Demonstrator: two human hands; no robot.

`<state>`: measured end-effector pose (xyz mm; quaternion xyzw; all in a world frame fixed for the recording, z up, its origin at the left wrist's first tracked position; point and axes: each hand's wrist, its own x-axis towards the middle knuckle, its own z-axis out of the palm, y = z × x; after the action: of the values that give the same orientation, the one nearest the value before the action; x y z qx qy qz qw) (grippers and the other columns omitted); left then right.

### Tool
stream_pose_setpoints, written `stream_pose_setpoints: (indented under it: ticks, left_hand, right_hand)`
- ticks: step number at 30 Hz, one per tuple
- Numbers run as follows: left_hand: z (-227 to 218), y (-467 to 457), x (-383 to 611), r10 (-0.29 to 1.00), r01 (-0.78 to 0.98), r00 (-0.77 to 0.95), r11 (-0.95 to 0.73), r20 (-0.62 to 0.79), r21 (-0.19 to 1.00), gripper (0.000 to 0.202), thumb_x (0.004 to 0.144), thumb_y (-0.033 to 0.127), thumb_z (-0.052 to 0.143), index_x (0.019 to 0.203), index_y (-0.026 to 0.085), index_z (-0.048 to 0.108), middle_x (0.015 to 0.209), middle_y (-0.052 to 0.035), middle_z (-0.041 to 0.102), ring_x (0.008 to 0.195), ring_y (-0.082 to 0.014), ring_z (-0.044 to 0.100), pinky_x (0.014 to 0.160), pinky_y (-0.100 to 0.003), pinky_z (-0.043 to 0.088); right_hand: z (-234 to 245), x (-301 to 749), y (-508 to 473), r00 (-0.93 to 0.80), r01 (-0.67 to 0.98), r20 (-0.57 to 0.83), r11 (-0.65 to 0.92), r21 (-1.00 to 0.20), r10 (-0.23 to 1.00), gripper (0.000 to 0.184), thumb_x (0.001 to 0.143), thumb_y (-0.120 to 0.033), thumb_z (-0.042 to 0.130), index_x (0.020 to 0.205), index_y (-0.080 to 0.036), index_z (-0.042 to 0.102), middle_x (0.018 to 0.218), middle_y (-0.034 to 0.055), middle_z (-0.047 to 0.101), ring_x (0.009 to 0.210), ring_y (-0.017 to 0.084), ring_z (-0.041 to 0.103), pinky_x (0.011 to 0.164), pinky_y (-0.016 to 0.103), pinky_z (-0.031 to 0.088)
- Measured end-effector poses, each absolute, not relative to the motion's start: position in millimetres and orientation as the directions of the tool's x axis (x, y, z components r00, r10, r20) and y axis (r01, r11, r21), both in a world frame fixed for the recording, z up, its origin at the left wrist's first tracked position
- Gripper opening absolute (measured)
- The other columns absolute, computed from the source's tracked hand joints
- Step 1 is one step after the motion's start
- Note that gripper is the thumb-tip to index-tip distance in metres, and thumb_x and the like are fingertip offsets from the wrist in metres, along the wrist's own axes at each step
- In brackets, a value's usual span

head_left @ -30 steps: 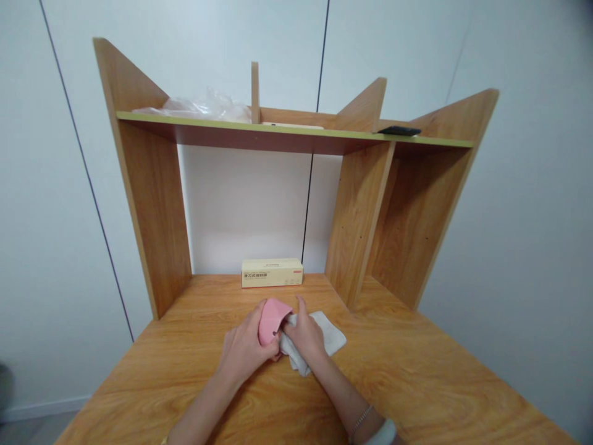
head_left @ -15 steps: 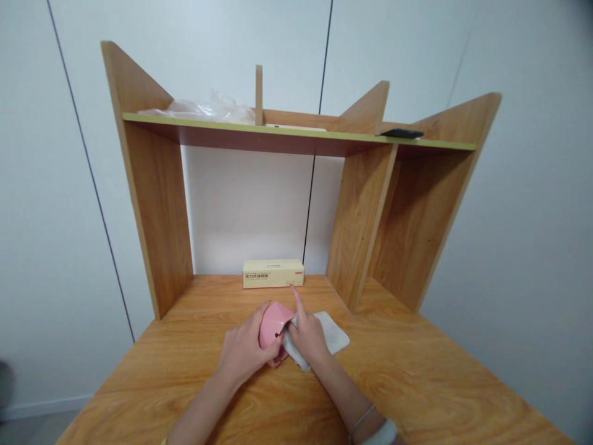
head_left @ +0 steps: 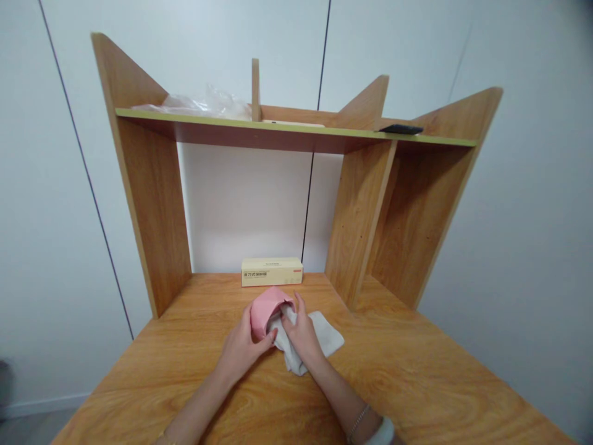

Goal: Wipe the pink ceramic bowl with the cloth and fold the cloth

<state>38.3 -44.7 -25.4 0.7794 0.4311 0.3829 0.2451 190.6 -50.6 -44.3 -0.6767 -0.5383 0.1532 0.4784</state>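
Observation:
My left hand (head_left: 241,351) is wrapped round the left side of a glossy pink pouch (head_left: 267,306), its thumb at the lower rim. The pouch is tilted, with its dark-edged mouth facing me and to the right. My right hand (head_left: 302,334) grips a whitish cloth (head_left: 327,334), its fingers at the pouch mouth and partly hidden there. Part of the cloth goes into the mouth; the rest hangs below and spreads on the desk to the right of the hand.
Behind the hands, a cream box (head_left: 272,272) with printed lettering stands at the back of the wooden desk (head_left: 417,371). A wooden shelf unit (head_left: 365,222) rises around it. On its upper shelf lie clear plastic film (head_left: 208,104) and a flat dark object (head_left: 402,129).
The pouch has turned and its mouth now opens towards me. My right hand has brought the cloth to the opening, its index finger less stretched out. The view has shifted slightly.

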Motion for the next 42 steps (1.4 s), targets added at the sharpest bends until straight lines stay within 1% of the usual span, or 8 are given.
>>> stream_pose_setpoints:
  ticks: [3,7,19,23,30,35,38,42]
  left_hand:
    - [-24,-43,38,0.888,0.605,0.307,-0.460,0.343,0.650,0.065,0.071,0.047,0.052,0.124,0.015,0.033,0.106,-0.0109,0.059,0.092,-0.0263,0.057,0.075,-0.034,0.043]
    - [-18,-46,38,0.911,0.725,0.290,-0.408,0.292,0.554,0.060,0.073,0.045,0.049,0.125,0.018,0.034,0.102,-0.0095,0.061,0.092,-0.0268,0.058,0.075,-0.033,0.043]
    - [-2,-55,38,0.880,0.769,0.383,-0.472,0.280,0.431,0.061,0.070,0.033,0.050,0.127,0.020,0.033,0.111,-0.0083,0.058,0.097,-0.0257,0.056,0.080,-0.033,0.040]
    - [2,-55,35,0.858,0.756,0.417,-0.511,0.301,0.409,0.060,0.068,0.029,0.051,0.126,0.023,0.035,0.113,-0.0066,0.057,0.097,-0.0248,0.056,0.079,-0.031,0.041]
    - [3,-52,32,0.865,0.749,0.392,-0.498,0.313,0.437,0.061,0.072,0.043,0.049,0.128,0.023,0.035,0.119,-0.0069,0.053,0.105,-0.0250,0.052,0.085,-0.033,0.038]
    - [-8,-42,30,0.888,0.695,0.279,-0.449,0.365,0.562,0.068,0.074,0.055,0.044,0.130,0.018,0.030,0.124,-0.0098,0.048,0.108,-0.0261,0.049,0.085,-0.035,0.038]
    - [-16,-42,33,0.877,0.622,0.335,-0.480,0.345,0.618,0.072,0.073,0.055,0.046,0.131,0.019,0.025,0.121,-0.0100,0.050,0.106,-0.0263,0.050,0.083,-0.037,0.040]
    - [-25,-46,38,0.849,0.509,0.406,-0.518,0.339,0.687,0.075,0.074,0.050,0.049,0.134,0.019,0.015,0.119,-0.0096,0.051,0.105,-0.0239,0.051,0.084,-0.034,0.040]
  right_hand:
    - [-40,186,-53,0.381,0.682,0.197,-0.130,-0.720,0.903,0.070,0.073,-0.028,0.051,0.132,-0.012,0.018,0.090,0.0101,0.064,0.078,0.022,0.061,0.059,0.025,0.040]
    - [-31,186,-56,0.395,0.786,0.188,-0.225,-0.576,0.899,0.070,0.074,-0.031,0.051,0.133,-0.015,0.018,0.091,0.0098,0.065,0.083,0.022,0.061,0.061,0.025,0.038]
    - [-12,191,-67,0.292,0.927,0.352,-0.173,-0.332,0.889,0.071,0.078,-0.025,0.045,0.136,-0.019,0.005,0.080,0.0062,0.065,0.076,0.022,0.061,0.062,0.026,0.036]
    - [-19,193,-66,0.252,0.904,0.343,-0.094,-0.417,0.905,0.068,0.077,-0.026,0.046,0.136,-0.019,0.011,0.083,0.0074,0.065,0.078,0.022,0.060,0.064,0.027,0.037]
    - [-43,195,-53,0.314,0.642,0.338,0.064,-0.764,0.887,0.062,0.074,-0.017,0.044,0.132,-0.018,0.023,0.105,0.0089,0.060,0.090,0.018,0.057,0.075,0.026,0.040]
    - [-56,195,-44,0.423,0.450,0.299,0.089,-0.889,0.855,0.053,0.070,-0.018,0.046,0.122,-0.017,0.038,0.110,0.0097,0.057,0.099,0.020,0.054,0.083,0.030,0.039]
    - [-60,200,-37,0.439,0.319,0.298,0.164,-0.934,0.847,0.043,0.068,-0.018,0.044,0.111,-0.015,0.046,0.106,0.0092,0.058,0.097,0.019,0.054,0.084,0.029,0.039]
    - [-60,203,-36,0.393,0.295,0.318,0.209,-0.932,0.863,0.037,0.067,-0.018,0.044,0.104,-0.016,0.048,0.101,0.0070,0.060,0.092,0.016,0.056,0.081,0.026,0.041]
